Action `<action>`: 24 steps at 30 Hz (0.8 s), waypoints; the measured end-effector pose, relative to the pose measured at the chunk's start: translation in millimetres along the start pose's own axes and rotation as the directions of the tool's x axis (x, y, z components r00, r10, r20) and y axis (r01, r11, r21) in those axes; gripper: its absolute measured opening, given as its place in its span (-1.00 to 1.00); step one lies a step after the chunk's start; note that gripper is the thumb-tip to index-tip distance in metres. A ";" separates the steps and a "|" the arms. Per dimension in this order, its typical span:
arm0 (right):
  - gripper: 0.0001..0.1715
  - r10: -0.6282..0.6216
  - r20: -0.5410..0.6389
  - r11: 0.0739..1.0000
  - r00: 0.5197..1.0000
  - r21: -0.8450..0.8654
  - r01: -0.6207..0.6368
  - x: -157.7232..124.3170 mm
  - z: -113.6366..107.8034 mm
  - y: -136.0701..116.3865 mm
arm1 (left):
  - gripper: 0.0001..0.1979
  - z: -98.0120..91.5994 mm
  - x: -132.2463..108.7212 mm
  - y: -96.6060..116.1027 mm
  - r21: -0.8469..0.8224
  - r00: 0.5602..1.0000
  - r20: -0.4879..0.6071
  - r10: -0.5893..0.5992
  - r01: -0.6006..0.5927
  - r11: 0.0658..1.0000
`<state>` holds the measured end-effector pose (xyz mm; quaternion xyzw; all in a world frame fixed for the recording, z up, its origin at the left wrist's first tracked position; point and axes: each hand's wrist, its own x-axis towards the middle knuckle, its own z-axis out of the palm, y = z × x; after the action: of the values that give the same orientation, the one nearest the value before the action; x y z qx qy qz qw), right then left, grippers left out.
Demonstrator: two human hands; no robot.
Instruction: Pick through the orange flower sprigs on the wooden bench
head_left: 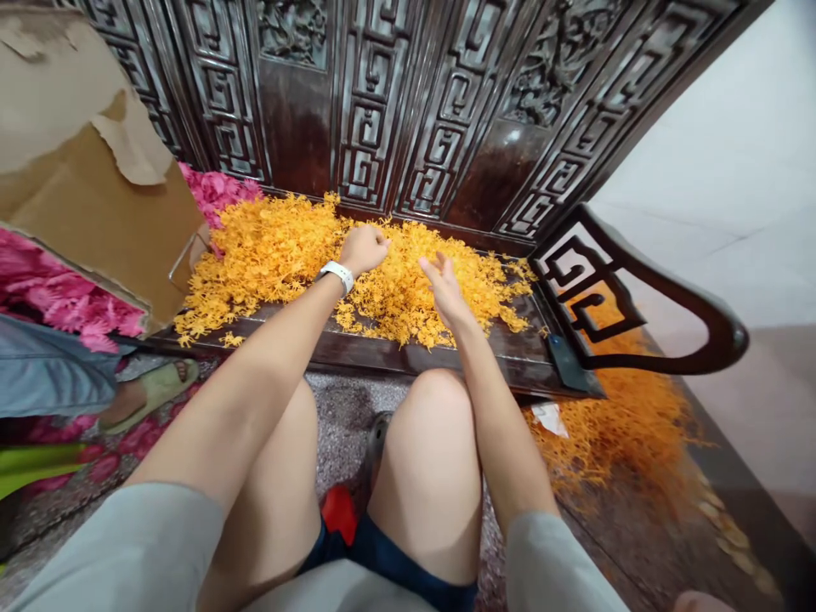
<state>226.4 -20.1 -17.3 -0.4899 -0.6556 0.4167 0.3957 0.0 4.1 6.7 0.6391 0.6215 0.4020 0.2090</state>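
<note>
Left hand: reaching forward, fingers curled; whether gripping anything, cannot tell.
Right hand: raised, thumb and fingers loosely spread.
Small yellow-orange spiky flowers: too many to count, beneath both hands.
Dark carved wooden bench: one, under them.

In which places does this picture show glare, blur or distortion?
All in the head view: white glints on the dark carved backrest; the orange heap at right looks smeared; the cardboard seems stretched toward the edge; the yellow pieces mid-picture look clearer.
</note>
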 end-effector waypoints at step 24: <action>-0.32 0.016 0.149 0.970 0.989 0.237 -0.051 -21.4 21.9 -35.1 | -0.69 -17.6 12.5 -10.6 -0.107 0.983 -0.169 -0.069 0.052 0.993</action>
<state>199.6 -50.5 5.7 -0.4177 -0.6191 0.5341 0.3961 -21.4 13.5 12.1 0.5712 0.6351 0.4805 0.1988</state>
